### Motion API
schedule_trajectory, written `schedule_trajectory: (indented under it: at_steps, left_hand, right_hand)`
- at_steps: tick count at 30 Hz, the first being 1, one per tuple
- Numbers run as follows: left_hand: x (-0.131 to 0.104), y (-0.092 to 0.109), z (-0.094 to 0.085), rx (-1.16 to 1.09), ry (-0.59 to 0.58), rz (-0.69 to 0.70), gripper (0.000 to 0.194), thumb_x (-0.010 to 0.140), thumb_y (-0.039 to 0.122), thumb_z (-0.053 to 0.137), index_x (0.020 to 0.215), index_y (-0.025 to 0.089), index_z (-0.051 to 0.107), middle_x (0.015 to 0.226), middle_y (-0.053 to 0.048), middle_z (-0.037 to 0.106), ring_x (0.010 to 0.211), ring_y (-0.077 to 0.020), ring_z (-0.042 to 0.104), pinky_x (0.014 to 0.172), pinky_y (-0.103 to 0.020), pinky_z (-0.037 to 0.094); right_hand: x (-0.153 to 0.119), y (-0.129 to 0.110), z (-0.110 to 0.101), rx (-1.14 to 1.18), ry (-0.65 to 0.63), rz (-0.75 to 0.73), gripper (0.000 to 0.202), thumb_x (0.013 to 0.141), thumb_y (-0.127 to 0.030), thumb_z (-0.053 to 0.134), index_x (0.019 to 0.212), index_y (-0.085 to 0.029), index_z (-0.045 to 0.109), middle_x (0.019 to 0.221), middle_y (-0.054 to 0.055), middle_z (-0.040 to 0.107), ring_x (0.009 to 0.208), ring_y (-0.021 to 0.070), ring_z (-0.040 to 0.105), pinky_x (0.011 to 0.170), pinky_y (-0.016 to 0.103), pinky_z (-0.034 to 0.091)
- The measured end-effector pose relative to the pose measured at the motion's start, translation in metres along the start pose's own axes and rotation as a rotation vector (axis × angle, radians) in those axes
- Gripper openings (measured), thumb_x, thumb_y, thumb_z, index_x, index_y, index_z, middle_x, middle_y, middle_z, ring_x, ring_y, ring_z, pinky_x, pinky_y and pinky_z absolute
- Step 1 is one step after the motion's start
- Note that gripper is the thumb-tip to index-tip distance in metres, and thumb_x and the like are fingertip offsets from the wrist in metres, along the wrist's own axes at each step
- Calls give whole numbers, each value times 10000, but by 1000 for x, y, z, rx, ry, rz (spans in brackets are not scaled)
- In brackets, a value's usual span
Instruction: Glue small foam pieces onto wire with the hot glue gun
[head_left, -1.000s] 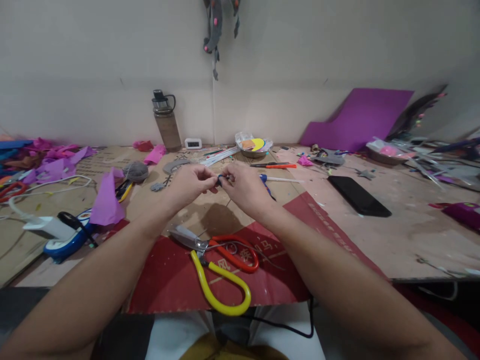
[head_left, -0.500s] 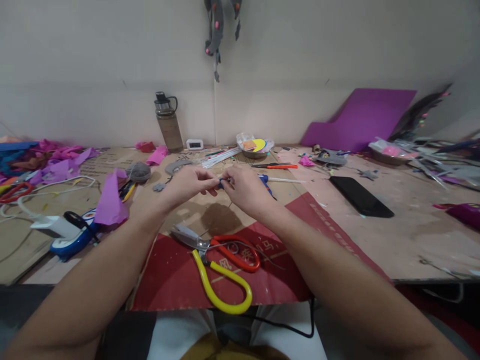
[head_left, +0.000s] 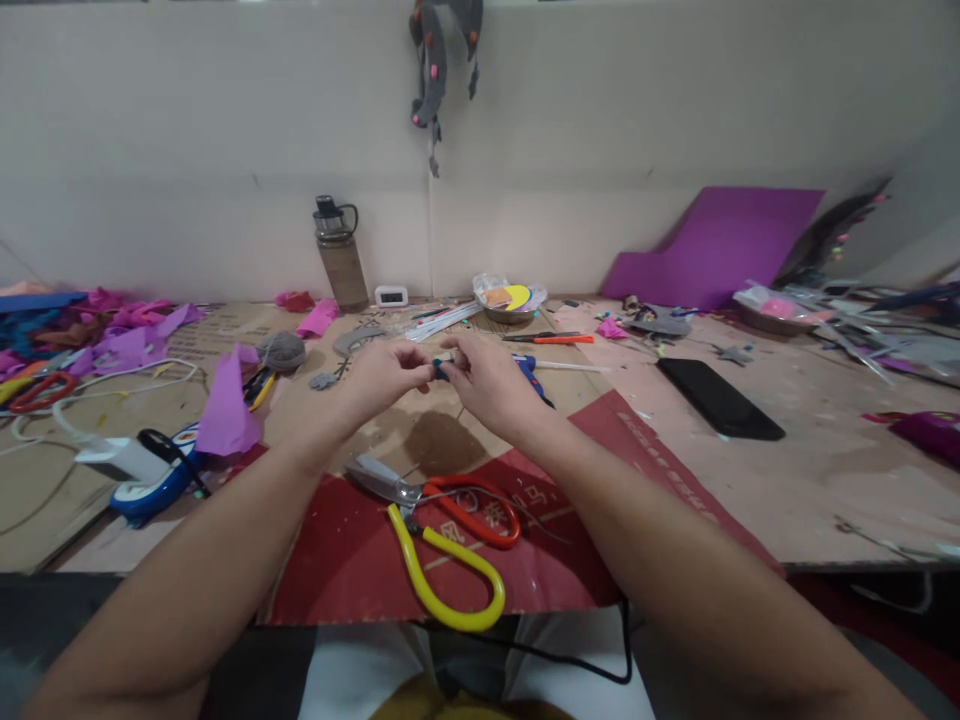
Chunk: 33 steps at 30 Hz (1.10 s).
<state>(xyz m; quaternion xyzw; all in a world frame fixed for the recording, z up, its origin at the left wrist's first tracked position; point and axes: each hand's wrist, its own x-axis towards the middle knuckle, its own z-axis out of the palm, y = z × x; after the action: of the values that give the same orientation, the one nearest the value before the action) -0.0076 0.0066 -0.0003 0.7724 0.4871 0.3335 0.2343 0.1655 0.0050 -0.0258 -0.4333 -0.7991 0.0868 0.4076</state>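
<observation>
Both hands meet above the cardboard at the middle of the table, fingertips nearly touching. A tiny dark blue-green piece (head_left: 440, 370) sits between them. My left hand (head_left: 390, 372) pinches its left side with thumb and index finger. My right hand (head_left: 480, 380) has its fingers curled round the right side of the same piece. Below them, scissors (head_left: 450, 535) with one red and one yellow handle lie on the red cardboard (head_left: 330, 560), a thin wire across the red handle. Just behind my right hand is a blue glue gun (head_left: 529, 372), partly hidden.
A bottle (head_left: 341, 260) and small white clock (head_left: 391, 296) stand at the back. A bowl (head_left: 510, 312) is near the wall. The phone (head_left: 720, 398) lies right; a power strip (head_left: 157, 490), yarn ball (head_left: 282, 351) and purple felt (head_left: 227, 405) lie left.
The view has tilted slightly, so the whole scene sits a little lower. Both hands keep nearly the same place, and their fingers have shifted slightly around the small piece.
</observation>
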Motion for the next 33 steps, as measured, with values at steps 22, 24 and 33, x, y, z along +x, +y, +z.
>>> schedule_trajectory:
  at_steps: [22,24,33]
  left_hand:
    - [24,-68,-8,-227,416,-243,186,680,346,632,713,165,662,610,-26,671,543,-134,582,521,-232,384]
    - [25,-73,-8,-320,438,-274,195,650,350,653,698,161,654,600,-30,665,559,-139,599,530,-228,396]
    - [25,-78,-5,-393,461,-310,233,623,377,690,690,155,662,616,-39,674,581,-142,619,523,-220,391]
  right_hand:
    - [-4,-16,7,218,-174,-16,148,891,-153,524,802,-155,641,786,25,640,723,123,517,692,246,364]
    - [-4,-19,6,234,-175,-33,143,893,-158,531,812,-151,649,788,23,640,731,120,516,696,242,363]
    - [-4,-18,2,307,-144,-6,193,919,-224,514,784,-158,635,727,-2,611,680,108,505,659,235,350]
